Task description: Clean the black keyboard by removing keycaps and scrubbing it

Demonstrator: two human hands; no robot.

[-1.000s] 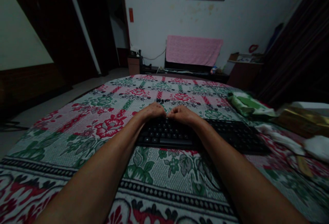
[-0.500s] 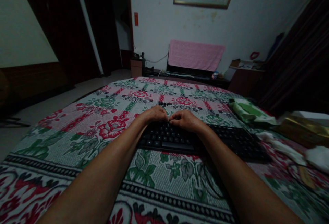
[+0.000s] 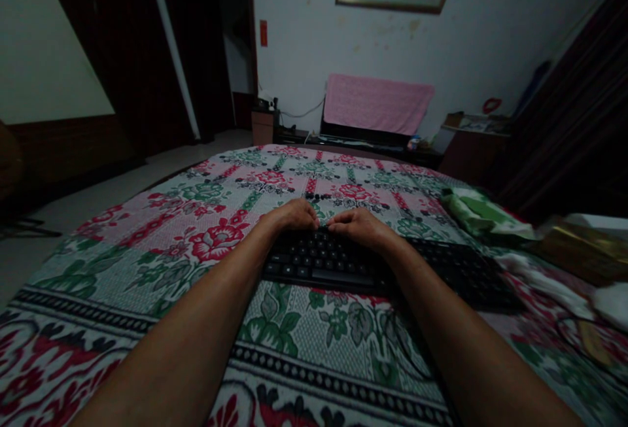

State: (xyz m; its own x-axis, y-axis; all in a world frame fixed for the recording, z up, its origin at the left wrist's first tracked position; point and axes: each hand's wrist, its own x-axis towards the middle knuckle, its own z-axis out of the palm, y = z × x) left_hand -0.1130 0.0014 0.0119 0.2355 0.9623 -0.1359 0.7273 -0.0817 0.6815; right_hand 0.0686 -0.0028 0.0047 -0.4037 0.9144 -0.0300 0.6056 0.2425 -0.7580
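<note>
A black keyboard (image 3: pixel 321 265) lies on a bed covered by a floral red, green and white spread (image 3: pixel 196 244). Both my forearms reach forward over it. My left hand (image 3: pixel 294 214) rests at the keyboard's far left rows with its fingers curled under. My right hand (image 3: pixel 360 225) sits right beside it, fingers also curled, and the fingertips of the two hands meet over the upper keys. Whatever lies between the fingertips is hidden in the dim light.
A green and white cloth bundle (image 3: pixel 473 211) lies on the bed at the right, with a gold box (image 3: pixel 574 247) and white items (image 3: pixel 608 299) nearer the right edge. Beyond the bed, a pink cloth (image 3: pixel 377 103) covers a low unit by the wall. Dark doors stand at the left.
The view has tilted and shifted slightly. Both hands stay together over the keyboard's upper rows, with only small finger movement.
</note>
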